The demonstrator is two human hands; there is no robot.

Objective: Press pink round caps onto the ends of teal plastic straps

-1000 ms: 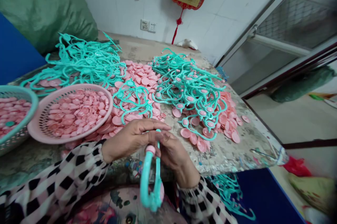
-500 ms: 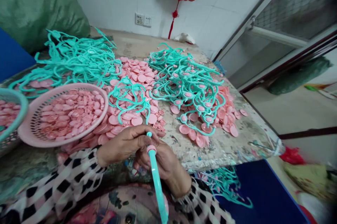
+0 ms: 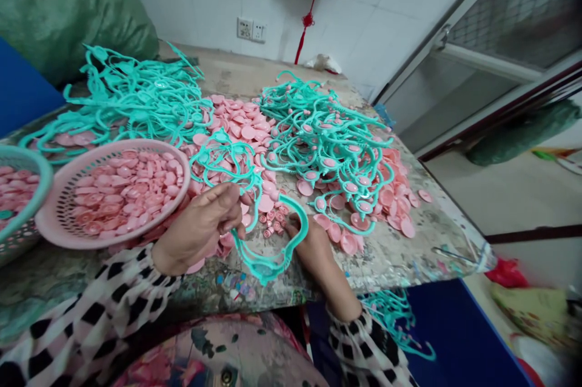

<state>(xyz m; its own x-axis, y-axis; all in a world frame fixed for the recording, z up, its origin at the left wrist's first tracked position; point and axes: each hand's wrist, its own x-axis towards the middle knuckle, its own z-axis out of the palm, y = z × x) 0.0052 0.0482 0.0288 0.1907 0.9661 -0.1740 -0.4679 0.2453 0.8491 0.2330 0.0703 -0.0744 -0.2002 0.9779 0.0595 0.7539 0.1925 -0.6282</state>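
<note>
My left hand is closed, pinching one end of a teal plastic curved piece that loops down over the table's front edge. My right hand rests on the table by the other end of that piece, its fingers reaching into a cluster of small pink caps; I cannot see whether it grips one. Just beyond my hands lie loose pink discs and a small tangle of teal pieces.
A pink basket of pink discs stands at the left, beside a teal basket. Big heaps of teal pieces lie at back left and centre right. The worn table ends at the right; more teal pieces hang below.
Both hands held one teal piece upright in front of me with a pink cap on its end. Now that piece is gone, my left hand holds a teal piece and my right reaches to the caps.
</note>
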